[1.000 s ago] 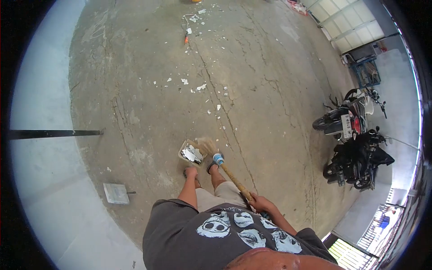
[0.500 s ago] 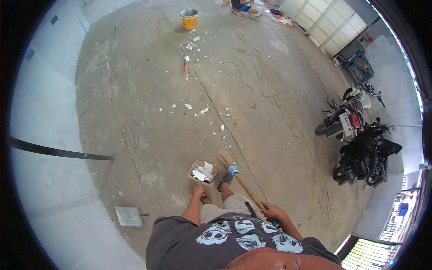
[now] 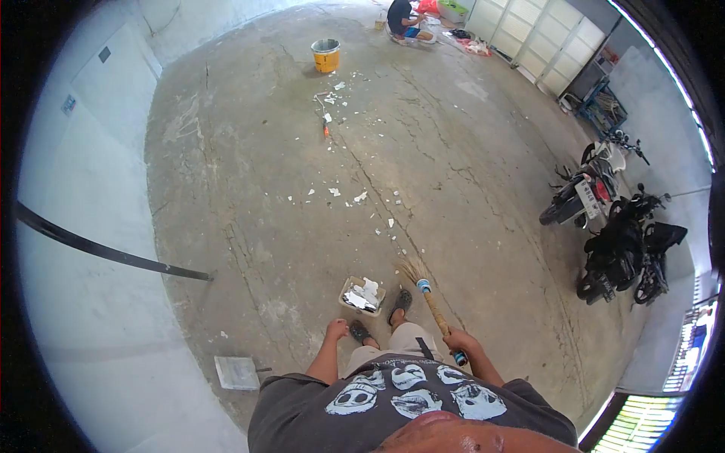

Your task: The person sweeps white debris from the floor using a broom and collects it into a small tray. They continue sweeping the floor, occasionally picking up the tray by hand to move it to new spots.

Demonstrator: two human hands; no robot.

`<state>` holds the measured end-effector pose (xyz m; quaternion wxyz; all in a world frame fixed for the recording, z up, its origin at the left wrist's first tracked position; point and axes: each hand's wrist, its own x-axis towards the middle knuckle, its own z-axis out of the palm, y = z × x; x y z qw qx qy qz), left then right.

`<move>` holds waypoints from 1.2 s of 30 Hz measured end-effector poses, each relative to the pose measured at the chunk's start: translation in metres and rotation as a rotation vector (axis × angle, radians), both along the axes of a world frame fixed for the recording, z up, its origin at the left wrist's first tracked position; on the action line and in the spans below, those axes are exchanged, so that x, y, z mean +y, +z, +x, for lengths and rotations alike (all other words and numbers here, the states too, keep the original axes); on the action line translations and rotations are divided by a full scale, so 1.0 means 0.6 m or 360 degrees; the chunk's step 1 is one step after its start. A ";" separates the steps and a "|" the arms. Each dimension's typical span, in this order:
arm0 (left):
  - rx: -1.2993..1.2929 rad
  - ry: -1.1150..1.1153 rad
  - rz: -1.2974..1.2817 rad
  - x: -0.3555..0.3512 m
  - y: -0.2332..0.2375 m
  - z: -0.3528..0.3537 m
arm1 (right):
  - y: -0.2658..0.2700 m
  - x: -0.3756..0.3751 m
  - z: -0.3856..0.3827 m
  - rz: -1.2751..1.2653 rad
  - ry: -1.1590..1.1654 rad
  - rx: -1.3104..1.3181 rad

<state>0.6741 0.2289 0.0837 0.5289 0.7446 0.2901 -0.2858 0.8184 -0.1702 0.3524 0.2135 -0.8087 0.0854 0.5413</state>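
Observation:
My right hand [image 3: 460, 340] is wrapped round the handle of a short broom [image 3: 436, 309]. The broom's straw bristles rest on the floor beyond my right foot. My left hand [image 3: 337, 329], its fingers curled in with nothing visible in them, hangs beside my left foot. Ahead of it, apart from the fingers, a tan square container [image 3: 349, 303] sits on the floor, heaped with white flakes [image 3: 363, 296]. More white chips [image 3: 335, 192] lie scattered over the concrete ahead.
A yellow bucket [image 3: 326, 59] stands farther off, with an orange-handled tool [image 3: 326, 129] nearer. A dustpan [image 3: 236, 373] lies at left by the wall. Motorbikes [image 3: 615, 253] are parked at right. A person [image 3: 404, 19] sits at the back. A black pole [image 3: 113, 245] juts in at left.
My left hand has come away from the container. The broom has swung outward to the right, its bristles now beyond my right foot. The whole view has shifted slightly.

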 end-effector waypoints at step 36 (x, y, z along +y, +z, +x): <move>-0.0020 0.0386 -0.0095 -0.008 0.090 -0.009 | -0.182 0.022 -0.094 0.0476 -0.0108 0.0028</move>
